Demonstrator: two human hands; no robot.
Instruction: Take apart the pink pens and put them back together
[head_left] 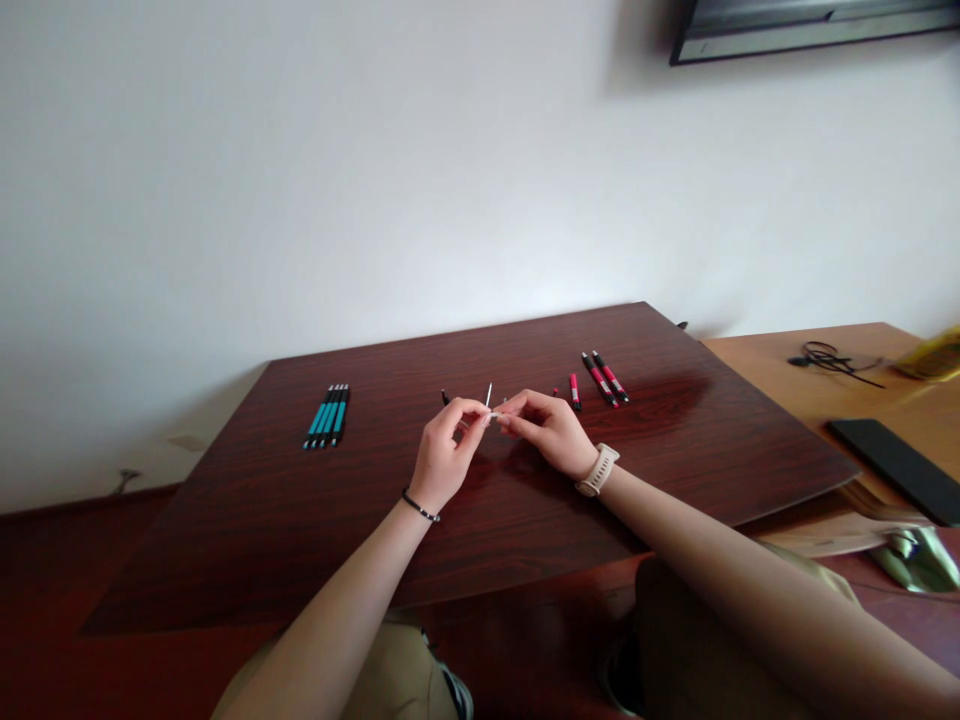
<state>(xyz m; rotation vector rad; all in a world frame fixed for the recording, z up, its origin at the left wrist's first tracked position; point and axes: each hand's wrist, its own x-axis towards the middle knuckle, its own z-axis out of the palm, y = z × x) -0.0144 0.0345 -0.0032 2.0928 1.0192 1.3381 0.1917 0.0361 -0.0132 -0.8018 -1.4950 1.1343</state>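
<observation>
My left hand and my right hand meet above the middle of the dark wooden table. Both are closed, thumb and fingertips pinching a small pale piece between them. A thin white stick shows just beyond the fingertips. Past my left hand lies a small black part. A short pink pen part rests beyond my right hand, with two pink and black pens to its right. Several blue and black pens lie side by side at the left.
A lighter wooden table adjoins at the right, bearing a black cable, a dark flat object and a yellow item. A screen hangs on the wall above.
</observation>
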